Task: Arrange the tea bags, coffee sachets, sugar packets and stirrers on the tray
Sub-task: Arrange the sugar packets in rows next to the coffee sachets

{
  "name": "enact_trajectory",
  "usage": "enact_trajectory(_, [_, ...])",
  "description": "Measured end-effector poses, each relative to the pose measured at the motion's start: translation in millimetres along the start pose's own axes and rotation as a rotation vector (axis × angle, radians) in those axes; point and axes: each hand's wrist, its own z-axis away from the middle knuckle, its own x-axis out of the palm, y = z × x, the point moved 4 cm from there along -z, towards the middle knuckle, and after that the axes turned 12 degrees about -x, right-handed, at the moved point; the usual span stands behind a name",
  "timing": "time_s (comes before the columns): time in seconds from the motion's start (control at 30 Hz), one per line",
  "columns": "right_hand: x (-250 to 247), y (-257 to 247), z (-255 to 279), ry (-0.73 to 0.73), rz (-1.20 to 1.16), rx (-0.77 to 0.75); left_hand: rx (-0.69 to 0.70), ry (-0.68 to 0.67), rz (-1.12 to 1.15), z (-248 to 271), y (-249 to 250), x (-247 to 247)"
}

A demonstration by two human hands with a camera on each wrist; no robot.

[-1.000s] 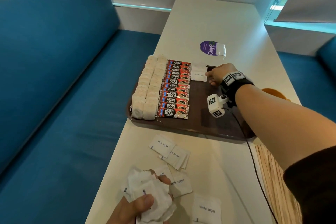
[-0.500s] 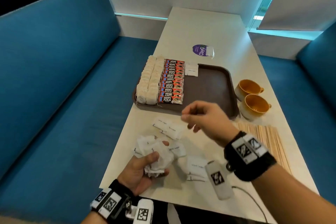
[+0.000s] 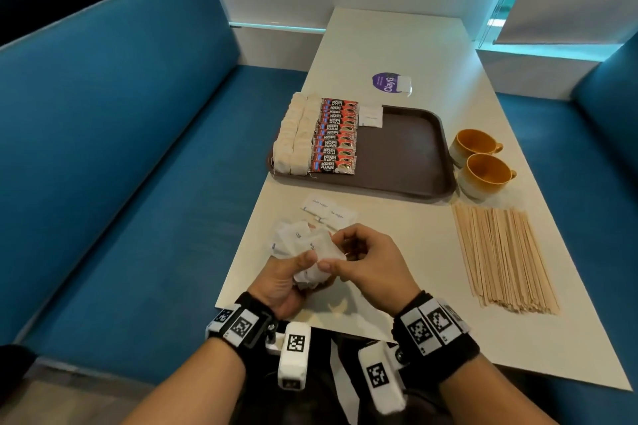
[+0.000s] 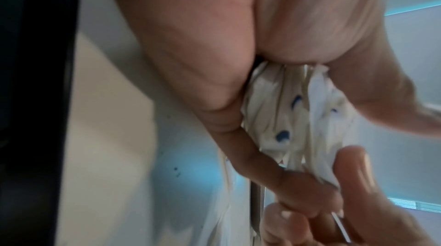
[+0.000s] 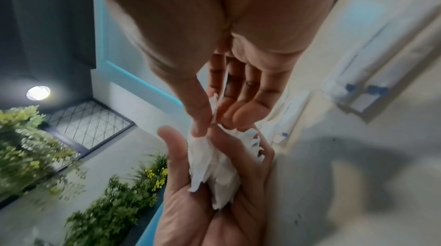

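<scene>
Head view: the left hand (image 3: 286, 281) cups a crumpled bunch of sugar packets (image 3: 307, 248) above the worktop (image 3: 397, 245), and the right hand (image 3: 366, 262) pinches one from it. The tray (image 3: 407, 148) beyond bears tea bags (image 3: 293, 134), coffee sachets (image 3: 335, 134) and the first placed packets (image 3: 370, 115).

Left wrist view: fingers curl round the bunch.

Right wrist view: thumb and fingertips (image 5: 200, 129) nip a single edge. Best to peel one packet free, flatten it, then lay it square below those already placed.

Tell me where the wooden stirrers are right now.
In the head view the wooden stirrers lie in a fanned pile on the table's right side, off the tray, just nearer than the two yellow cups.
</scene>
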Motion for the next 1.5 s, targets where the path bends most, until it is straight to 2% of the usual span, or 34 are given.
enact_trajectory(0.17, [-3.2, 12.9, 2.5, 0.098, -0.166, 0.075, -0.011, -0.020, 0.044, -0.4, -0.3, -4.3])
enact_trajectory(0.43, [-9.9, 13.8, 2.4, 0.072, -0.204, 0.132, -0.002, -0.029, -0.001, -2.5, -1.1, -4.5])
enact_trajectory(0.63, [-26.0, 7.0, -3.7, 0.116, -0.252, 0.084, -0.019, -0.062, 0.013, -3.9, -0.9, -3.8])
enact_trajectory(0.73, [-29.1, -3.6, -6.7, 0.094, -0.294, -0.027, -0.039, -0.022, 0.002, -6.5, -2.6, -6.9])
enact_trajectory(0.83, [-28.0, -7.9, -10.8, 0.059, -0.179, -0.140, -0.062, -0.023, 0.008, -6.2, -3.9, -6.5])
enact_trajectory(0.93, [-25.2, -4.7, -10.6, 0.013, 0.066, -0.179, -0.073, -0.047, 0.010, -4.1, -2.3, -3.1])
enact_trajectory(1.0, [-25.0, 1.4, -8.5, -0.014, 0.123, -0.151, -0.085, -0.043, -0.010, -3.1, -1.7, -2.8])
enact_trajectory(1.13, [-22.5, 1.1, -4.6, -0.020, 0.008, -0.069, -0.078, -0.023, -0.055, -2.7, -1.8, -2.0])
enact_trajectory(1.33, [-19.2, 0.6, -7.5, -0.057, 0.074, -0.066, -0.031, -0.063, -0.046, -2.4, 0.2, 0.6])
enact_trajectory(1.5, [-28.8, -0.1, -13.5, 0.020, -0.129, -0.030, -0.011, -0.063, -0.065, -1.1, 0.6, 4.0])
